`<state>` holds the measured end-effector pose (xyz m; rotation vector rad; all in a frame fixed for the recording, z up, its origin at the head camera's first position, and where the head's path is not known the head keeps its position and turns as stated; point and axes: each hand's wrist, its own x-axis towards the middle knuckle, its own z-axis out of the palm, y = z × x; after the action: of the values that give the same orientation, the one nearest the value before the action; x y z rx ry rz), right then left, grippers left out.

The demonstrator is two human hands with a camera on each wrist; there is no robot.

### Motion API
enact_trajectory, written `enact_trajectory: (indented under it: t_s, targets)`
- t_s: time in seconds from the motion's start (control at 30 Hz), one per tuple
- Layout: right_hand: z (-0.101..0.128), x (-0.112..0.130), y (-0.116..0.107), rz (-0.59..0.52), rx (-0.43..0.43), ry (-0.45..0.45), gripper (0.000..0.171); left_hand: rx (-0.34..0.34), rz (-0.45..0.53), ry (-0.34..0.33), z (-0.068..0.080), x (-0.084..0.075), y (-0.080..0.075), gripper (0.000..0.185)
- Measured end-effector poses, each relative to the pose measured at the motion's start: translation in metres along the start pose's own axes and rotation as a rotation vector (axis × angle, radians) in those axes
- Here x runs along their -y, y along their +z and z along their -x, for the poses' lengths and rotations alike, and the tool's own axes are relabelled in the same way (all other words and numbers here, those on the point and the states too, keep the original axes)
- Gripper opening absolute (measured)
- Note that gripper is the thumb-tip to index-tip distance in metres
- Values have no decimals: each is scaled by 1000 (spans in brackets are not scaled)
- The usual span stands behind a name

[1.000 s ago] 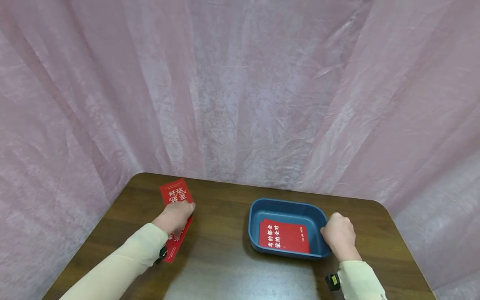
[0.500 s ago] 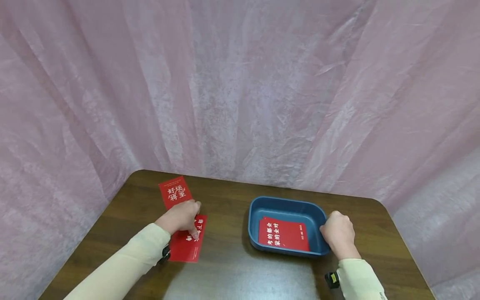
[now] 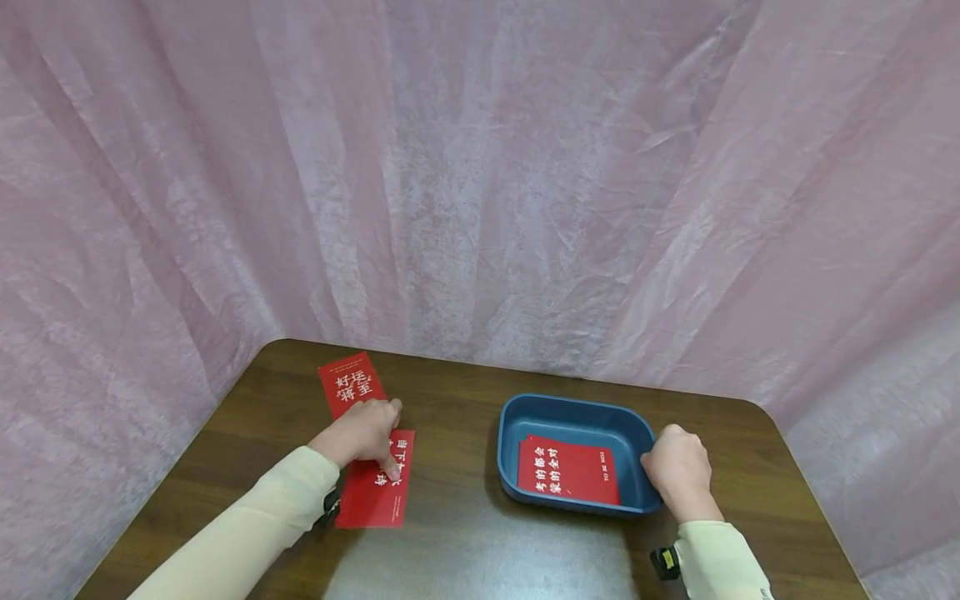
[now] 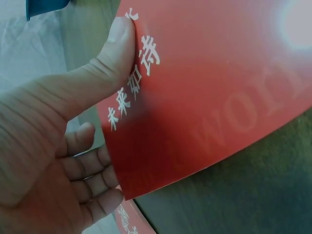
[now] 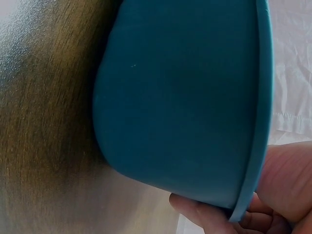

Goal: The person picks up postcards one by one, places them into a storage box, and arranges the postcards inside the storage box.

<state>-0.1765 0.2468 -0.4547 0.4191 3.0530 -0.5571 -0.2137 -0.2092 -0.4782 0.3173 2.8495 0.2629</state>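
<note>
Top red card (image 3: pixel 375 492): lies on the desk (image 3: pixel 457 542) at the near left, its right edge lifted in the left hand's grip; white characters on its face.
Long axis of top card: runs roughly from the person outward, leaning slightly right at the far end.
Left hand (image 3: pixel 362 435): pinching the top card, thumb (image 4: pixel 105 63) pressed on the printed face, fingers (image 4: pixel 92 190) curled beneath the edge, as the left wrist view shows.
Second red card (image 3: pixel 351 385): flat on the desk just beyond the left hand, partly under the top card; its long axis leans left at the far end.
Blue tray (image 3: pixel 573 408): to the right of the gripped card, apart from it across bare desk.
Card in tray (image 3: pixel 568 471): lies flat on the tray floor, long axis left to right.
Right hand (image 3: pixel 678 471): clasping the tray's right rim, fingers curled under the wall (image 5: pixel 204 214).
Nearer hand: the left for the loose cards; the right for the tray.
Backdrop: pink cloth (image 3: pixel 480 183) hanging round the desk.
</note>
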Motion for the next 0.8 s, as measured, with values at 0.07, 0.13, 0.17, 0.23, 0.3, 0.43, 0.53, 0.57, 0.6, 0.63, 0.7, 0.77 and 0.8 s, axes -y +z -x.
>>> enact_trajectory:
  t_s: [0.07,0.13,0.17,0.23,0.3,0.43,0.53,0.57,0.6,0.63,0.7,0.77,0.8]
  targets:
    - [0,0,0,-1,3,1,20,2,22,4,0,0,0,80]
    - [0,0,0,-3,5,2,20,3,35,13,0,0,0,82]
    - [0,0,0,-3,7,2,20,6,41,16,0,0,0,82]
    - [0,0,0,-3,10,3,20,15,48,21,1,0,1,80]
    - [0,0,0,-5,11,2,19,24,54,19,2,-1,1,80]
    - [0,-1,1,-10,15,3,18,15,18,29,5,-4,0,81]
    - [0,-1,2,-8,17,4,18,7,-12,38,5,-4,-1,81]
    - [0,-1,2,-6,19,7,18,10,-12,37,5,-5,-1,81]
    - [0,-1,2,-6,20,7,19,16,-1,33,5,-5,-1,82]
    - [1,0,2,-5,19,8,19,22,9,33,5,-4,-1,82]
    - [1,0,1,-5,18,8,19,35,30,30,3,-4,-1,83]
    - [1,1,1,-5,14,8,20,42,48,30,2,-3,-1,85]
    - [1,1,1,-5,11,7,20,45,53,30,2,-3,-1,85]
